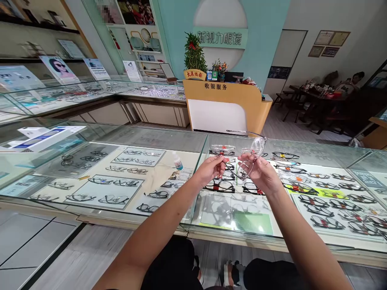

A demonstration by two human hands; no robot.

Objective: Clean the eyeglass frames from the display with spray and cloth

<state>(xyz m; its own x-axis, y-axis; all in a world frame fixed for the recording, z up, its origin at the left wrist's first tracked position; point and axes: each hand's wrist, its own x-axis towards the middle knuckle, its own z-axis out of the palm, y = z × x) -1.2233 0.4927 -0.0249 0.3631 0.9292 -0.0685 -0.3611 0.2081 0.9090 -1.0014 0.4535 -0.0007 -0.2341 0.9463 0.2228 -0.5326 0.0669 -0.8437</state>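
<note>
Eyeglasses up in the air between my two hands, above the glass display counter, lenses tipped steeply, one higher than the other. Right hand: thumb and fingers closed in a pinch on the front of the frame, near the middle. Left hand: fingertips drawn together at the end of one temple arm, the other fingers curled; the exact contact is too small to make out. The other temple, thin and dark, juts left above both hands. Lenses clear, rounded, catching light; rim slim, looks translucent. Beneath, under smooth, reflective glass: rows of spectacles, many dark-rimmed, some with red tags, beside a flat green rectangular card. To the left, a small white bottle with blue-green lower part, near a crumpled beige cloth.
</note>
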